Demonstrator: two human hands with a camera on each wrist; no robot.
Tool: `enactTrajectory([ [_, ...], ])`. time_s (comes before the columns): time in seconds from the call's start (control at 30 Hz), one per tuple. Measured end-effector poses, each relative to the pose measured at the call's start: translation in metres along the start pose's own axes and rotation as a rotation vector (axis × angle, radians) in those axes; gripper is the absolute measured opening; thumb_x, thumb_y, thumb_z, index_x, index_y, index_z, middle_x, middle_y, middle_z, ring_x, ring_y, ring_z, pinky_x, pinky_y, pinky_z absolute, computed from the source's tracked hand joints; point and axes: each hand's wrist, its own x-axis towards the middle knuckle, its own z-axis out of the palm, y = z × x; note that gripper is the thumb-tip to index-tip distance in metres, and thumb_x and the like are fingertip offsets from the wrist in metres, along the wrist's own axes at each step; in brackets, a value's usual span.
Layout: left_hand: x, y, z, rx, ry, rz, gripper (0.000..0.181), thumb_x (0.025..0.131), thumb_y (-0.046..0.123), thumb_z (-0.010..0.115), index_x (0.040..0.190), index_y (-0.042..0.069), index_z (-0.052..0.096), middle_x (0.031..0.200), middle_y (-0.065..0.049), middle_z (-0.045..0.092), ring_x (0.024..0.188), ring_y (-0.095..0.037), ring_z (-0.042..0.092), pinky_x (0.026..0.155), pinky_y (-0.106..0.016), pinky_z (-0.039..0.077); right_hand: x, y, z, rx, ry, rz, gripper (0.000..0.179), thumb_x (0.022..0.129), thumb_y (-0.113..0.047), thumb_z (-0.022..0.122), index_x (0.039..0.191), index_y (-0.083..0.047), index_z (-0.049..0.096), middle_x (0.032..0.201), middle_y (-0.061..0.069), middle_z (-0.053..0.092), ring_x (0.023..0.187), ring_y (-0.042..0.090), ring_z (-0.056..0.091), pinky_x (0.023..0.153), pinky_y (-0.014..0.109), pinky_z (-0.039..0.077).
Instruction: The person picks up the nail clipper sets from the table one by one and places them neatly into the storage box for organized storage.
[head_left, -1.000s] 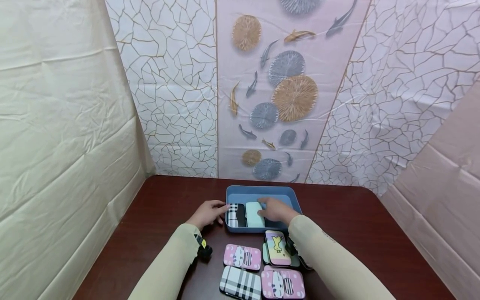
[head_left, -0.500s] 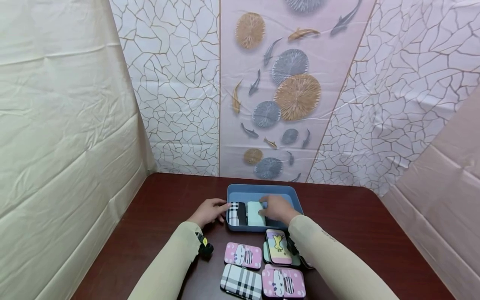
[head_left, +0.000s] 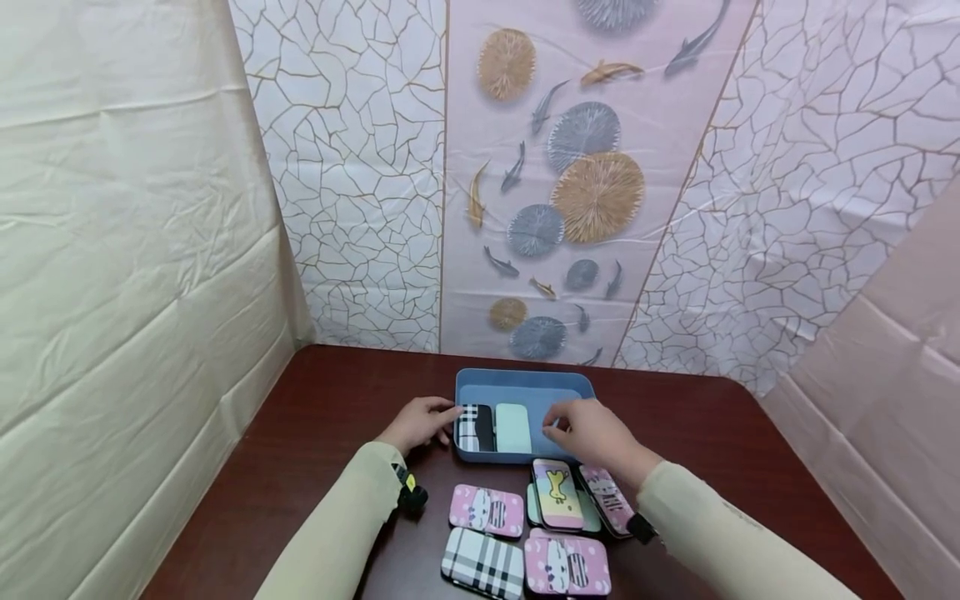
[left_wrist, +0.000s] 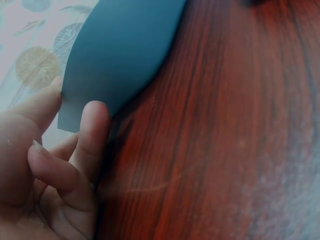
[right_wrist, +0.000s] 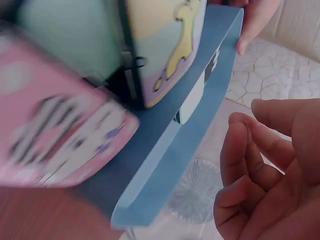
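My left hand (head_left: pixel 422 423) pinches the left wall of a shallow blue tray (head_left: pixel 525 377), thumb over the rim and fingers outside, as the left wrist view shows (left_wrist: pixel 75 165). In the tray's near left part, a black-and-white plaid clasp case (head_left: pixel 474 428) lies beside a mint-green case (head_left: pixel 513 428). My right hand (head_left: pixel 592 433) hovers over the tray's right side, fingers loosely curled around nothing, thumb apart from the index finger. Under its wrist, in front of the tray, lies a pink cartoon case (head_left: pixel 606 500), which also shows blurred in the right wrist view.
Before the tray, a yellow-and-purple giraffe case (head_left: pixel 557 495) lies on a green case (head_left: pixel 588 512). Nearer are two pink cartoon cases, one left (head_left: pixel 487 511) and one right (head_left: pixel 567 565), and a plaid case (head_left: pixel 482 563). All lie on the dark red wooden table (head_left: pixel 337 383), with patterned cloth behind.
My right hand has let go of the mint-green case and moved right, uncovering a pink case under the wrist. The left hand stays at the tray's rim.
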Motion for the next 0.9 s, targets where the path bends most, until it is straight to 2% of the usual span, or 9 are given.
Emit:
enactTrajectory([
  [0.1,0.001,-0.002,-0.001,0.013,0.004,0.000,0.057,0.107,0.047,0.073,0.148,0.007,0.068,0.091,-0.006,0.076,0.072,-0.019,0.073,0.060,-0.031,0.052,-0.020,0.007,-0.003,0.017,-0.026,-0.010,0.005,0.104,-0.020,0.079,0.106,-0.018,0.083,0.084,-0.009,0.070,0.069,0.008,0.062,0.065,0.036,0.054],
  [0.2,0.001,-0.003,-0.003,0.023,0.016,-0.001,0.058,0.107,0.047,0.073,0.148,0.007,0.067,0.092,-0.006,0.075,0.072,-0.019,0.073,0.061,-0.031,0.051,-0.035,0.013,0.000,0.066,-0.089,-0.055,0.007,0.104,-0.021,0.079,0.108,-0.015,0.082,0.086,-0.007,0.073,0.071,0.008,0.065,0.065,0.037,0.056],
  [0.3,0.001,-0.003,-0.004,0.027,0.020,0.000,0.058,0.107,0.047,0.073,0.148,0.006,0.067,0.092,-0.007,0.075,0.072,-0.019,0.073,0.061,-0.031,0.051,-0.047,0.018,0.007,0.095,-0.164,-0.089,0.023,0.103,-0.027,0.080,0.118,-0.009,0.078,0.086,-0.006,0.072,0.072,0.009,0.066,0.066,0.037,0.055],
  [0.4,0.001,-0.002,-0.004,0.029,0.023,0.004,0.058,0.107,0.047,0.073,0.148,0.006,0.067,0.092,-0.007,0.075,0.072,-0.019,0.073,0.061,-0.031,0.051,-0.054,0.018,0.015,0.080,-0.204,-0.064,0.044,0.103,-0.037,0.080,0.131,-0.004,0.072,0.077,-0.006,0.067,0.065,0.011,0.063,0.062,0.038,0.052],
  [0.5,0.001,-0.003,-0.003,0.033,0.027,0.004,0.060,0.106,0.049,0.074,0.148,0.006,0.067,0.091,-0.007,0.075,0.073,-0.019,0.073,0.061,-0.031,0.052,-0.057,0.017,0.021,0.020,-0.201,-0.011,0.058,0.102,-0.046,0.080,0.139,-0.003,0.067,0.071,-0.005,0.061,0.059,0.012,0.057,0.061,0.040,0.049],
  [0.63,0.002,-0.005,0.001,0.038,0.027,0.001,0.064,0.106,0.051,0.073,0.150,0.005,0.066,0.091,-0.007,0.075,0.074,-0.019,0.072,0.062,-0.031,0.052,-0.059,0.016,0.026,-0.019,-0.176,0.030,0.063,0.101,-0.047,0.081,0.143,-0.003,0.065,0.069,-0.004,0.058,0.058,0.012,0.055,0.061,0.040,0.046],
  [0.77,0.002,-0.006,0.004,0.031,0.027,-0.012,0.064,0.106,0.052,0.073,0.151,0.007,0.065,0.090,-0.007,0.075,0.074,-0.020,0.073,0.063,-0.032,0.052,-0.061,0.017,0.028,0.041,-0.162,0.034,0.061,0.098,-0.042,0.085,0.140,-0.002,0.065,0.068,-0.003,0.060,0.054,0.012,0.054,0.056,0.037,0.043],
  [0.9,0.001,-0.002,0.007,0.038,0.029,-0.014,0.065,0.105,0.053,0.073,0.151,0.007,0.065,0.089,-0.007,0.075,0.074,-0.020,0.072,0.064,-0.032,0.052,-0.063,0.020,0.029,0.148,-0.129,0.022,0.068,0.091,-0.038,0.092,0.138,0.001,0.061,0.080,-0.003,0.066,0.063,0.012,0.060,0.060,0.037,0.050],
])
